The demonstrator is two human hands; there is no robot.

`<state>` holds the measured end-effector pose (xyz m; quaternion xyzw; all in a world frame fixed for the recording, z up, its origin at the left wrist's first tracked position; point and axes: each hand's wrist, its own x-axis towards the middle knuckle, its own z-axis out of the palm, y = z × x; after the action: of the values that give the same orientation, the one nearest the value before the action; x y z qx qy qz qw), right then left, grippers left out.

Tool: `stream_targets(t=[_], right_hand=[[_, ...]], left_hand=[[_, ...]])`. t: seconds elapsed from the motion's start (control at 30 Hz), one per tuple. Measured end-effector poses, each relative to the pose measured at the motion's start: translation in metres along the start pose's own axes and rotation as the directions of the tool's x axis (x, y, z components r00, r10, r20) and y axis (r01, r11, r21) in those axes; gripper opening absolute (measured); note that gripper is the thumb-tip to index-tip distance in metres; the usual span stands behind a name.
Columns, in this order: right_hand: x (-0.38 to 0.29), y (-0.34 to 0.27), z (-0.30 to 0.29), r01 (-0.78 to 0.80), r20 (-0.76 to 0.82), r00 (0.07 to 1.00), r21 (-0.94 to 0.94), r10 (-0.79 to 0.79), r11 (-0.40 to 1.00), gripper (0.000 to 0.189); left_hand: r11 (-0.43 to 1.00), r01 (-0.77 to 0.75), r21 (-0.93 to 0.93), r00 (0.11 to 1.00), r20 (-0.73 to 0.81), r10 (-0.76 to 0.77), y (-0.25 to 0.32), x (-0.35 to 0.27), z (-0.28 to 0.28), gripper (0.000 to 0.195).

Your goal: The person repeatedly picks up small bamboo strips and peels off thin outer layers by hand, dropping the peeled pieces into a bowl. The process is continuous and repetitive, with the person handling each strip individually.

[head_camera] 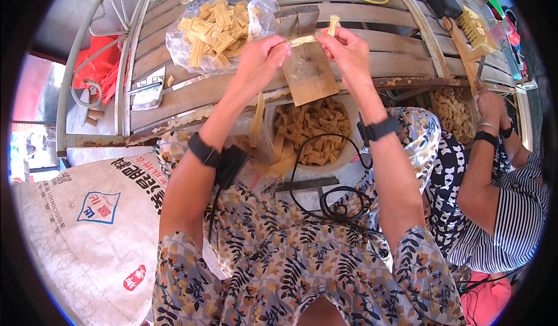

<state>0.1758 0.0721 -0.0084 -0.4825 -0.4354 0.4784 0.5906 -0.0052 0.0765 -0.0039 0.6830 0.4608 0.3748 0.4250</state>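
Observation:
A pale yellow, fibrous strip (304, 41) is stretched between my two hands above a wooden board (310, 75). My left hand (263, 56) pinches one end between thumb and forefinger. My right hand (348, 49) grips it farther along, and an end stands up past the fingers. To the left of my left hand, flat yellow pieces (222, 25) are heaped on a clear plastic bag (174, 42). Below the board, between my knees, a white tub (342, 162) holds many twisted yellow pieces (318, 130). Longer flat strips (283, 156) lie at its left side.
A slatted wooden bench (383, 56) with a rusty metal edge spans the front. A black cable (335, 204) hangs across my lap. A large white woven sack (100, 239) stands at left. On the right, a person's hands (490, 106) work near a box of pale pieces (455, 112).

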Motion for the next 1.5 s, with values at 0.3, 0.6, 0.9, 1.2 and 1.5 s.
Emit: stream_targets(t=[0.3, 0.6, 0.9, 1.2, 1.5], right_hand=[[-0.006, 0.017, -0.023, 0.130, 0.026, 0.989, -0.643, -0.148, 0.755, 0.016], [-0.063, -0.038, -0.025, 0.313, 0.339, 0.926, -0.449, -0.164, 0.837, 0.016], [-0.069, -0.038, -0.028, 0.327, 0.465, 0.874, -0.356, -0.137, 0.875, 0.008], [-0.072, -0.029, -0.017, -0.232, 0.409, 0.828, -0.373, 0.384, 0.898, 0.023], [-0.081, -0.039, -0.008, -0.547, 0.847, 0.526, 0.271, 0.074, 0.792, 0.034]], left_hand=[[0.997, 0.048, 0.062, 0.998, -0.038, -0.046, -0.022, -0.007, 0.008, 0.017], [0.999, -0.025, -0.049, 0.960, 0.277, 0.037, 0.025, -0.058, 0.024, 0.010], [0.693, 0.540, -0.477, 0.794, 0.563, -0.230, 0.017, -0.067, -0.002, 0.019], [0.819, -0.506, 0.271, 0.862, 0.159, 0.481, 0.031, -0.074, 0.030, 0.009], [0.869, 0.287, -0.403, 0.930, 0.334, -0.152, 0.024, -0.066, 0.004, 0.024]])
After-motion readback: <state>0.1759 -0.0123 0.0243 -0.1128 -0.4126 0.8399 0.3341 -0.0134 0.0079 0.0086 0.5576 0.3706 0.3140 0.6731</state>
